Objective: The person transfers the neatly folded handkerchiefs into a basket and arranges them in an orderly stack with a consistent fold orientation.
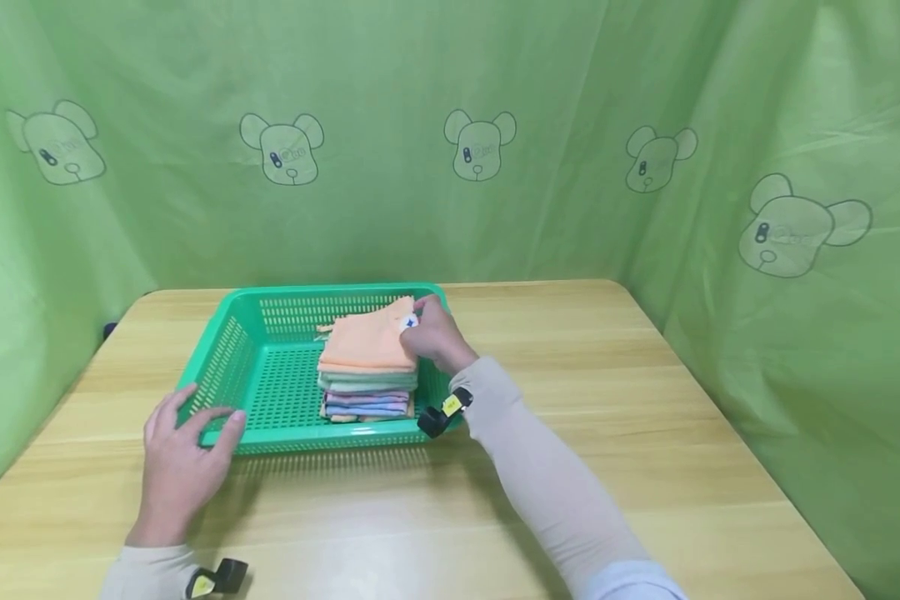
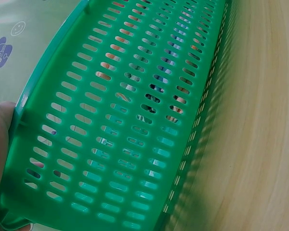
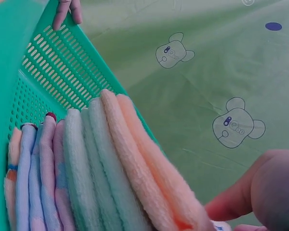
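A green plastic basket [image 1: 258, 325] holds a stack of folded cloths along its right side. On top lies a peach towel [image 1: 367, 342], its back right corner raised, with a white label bearing a blue star there. My right hand [image 1: 438, 336] pinches that corner; in the right wrist view its fingers [image 3: 231, 197] are at the towel's end. Below the peach towel come pale green towels [image 3: 94, 163], then pink and blue cloths [image 3: 38, 168]. With my left hand [image 1: 183, 458] I grip the basket's front left corner, fingers hooked over the rim.
The basket stands on a light wood table [image 1: 570, 367]. Green curtains [image 1: 390, 225] printed with bear heads hang behind it and on both sides. A black wrist camera [image 1: 433, 421] on the right arm overlaps the basket's front right corner in the head view.
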### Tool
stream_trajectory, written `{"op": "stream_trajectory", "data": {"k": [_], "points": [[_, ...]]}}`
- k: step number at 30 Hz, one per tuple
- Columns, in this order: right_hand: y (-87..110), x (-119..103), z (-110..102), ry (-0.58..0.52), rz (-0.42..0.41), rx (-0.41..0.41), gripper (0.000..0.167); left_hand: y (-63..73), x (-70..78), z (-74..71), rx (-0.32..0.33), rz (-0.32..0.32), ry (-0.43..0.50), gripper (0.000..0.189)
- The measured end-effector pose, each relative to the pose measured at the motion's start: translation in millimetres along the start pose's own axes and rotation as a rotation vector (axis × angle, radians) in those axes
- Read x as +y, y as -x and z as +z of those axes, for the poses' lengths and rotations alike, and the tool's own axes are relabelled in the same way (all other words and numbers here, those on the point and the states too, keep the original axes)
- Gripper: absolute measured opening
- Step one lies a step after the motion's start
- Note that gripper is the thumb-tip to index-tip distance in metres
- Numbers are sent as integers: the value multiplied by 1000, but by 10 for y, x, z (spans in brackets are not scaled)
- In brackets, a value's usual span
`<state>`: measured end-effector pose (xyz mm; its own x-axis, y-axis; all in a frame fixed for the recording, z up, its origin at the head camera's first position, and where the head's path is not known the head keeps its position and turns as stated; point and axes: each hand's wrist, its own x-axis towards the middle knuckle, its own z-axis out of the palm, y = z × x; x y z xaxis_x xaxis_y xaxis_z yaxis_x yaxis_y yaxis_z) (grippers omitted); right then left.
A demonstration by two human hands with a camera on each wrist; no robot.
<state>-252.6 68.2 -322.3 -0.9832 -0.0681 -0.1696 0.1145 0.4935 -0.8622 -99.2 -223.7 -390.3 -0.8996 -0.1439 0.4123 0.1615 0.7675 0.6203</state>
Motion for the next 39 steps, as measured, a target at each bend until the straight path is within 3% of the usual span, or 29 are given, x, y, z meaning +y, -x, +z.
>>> {"op": "stream_trajectory", "data": {"k": [8, 14, 19, 26, 30, 34, 39], "points": [[43, -47, -16, 7, -24, -1, 60, 18, -7, -38, -2, -13, -10, 38], [65, -68, -63, -17, -32, -1, 59, 13, -18, -59, 1, -18, -7, 37], [113, -54, -141, -33, -39, 6, 60, 17, -17, -56, -9, -18, -15, 37], [246, 17, -373, -83, -119, 54, 56, 22, -18, -83, -29, -6, -46, 39], [336, 170, -579, -60, -194, 104, 49, 12, 12, -124, -62, -7, -76, 45], [433, 450, -813, 35, -224, 169, 43, -5, 77, -179, -93, -4, -115, 53], [571, 819, -1074, 196, -210, 265, 35, -65, 192, -265, -55, 55, -153, 54]]}}
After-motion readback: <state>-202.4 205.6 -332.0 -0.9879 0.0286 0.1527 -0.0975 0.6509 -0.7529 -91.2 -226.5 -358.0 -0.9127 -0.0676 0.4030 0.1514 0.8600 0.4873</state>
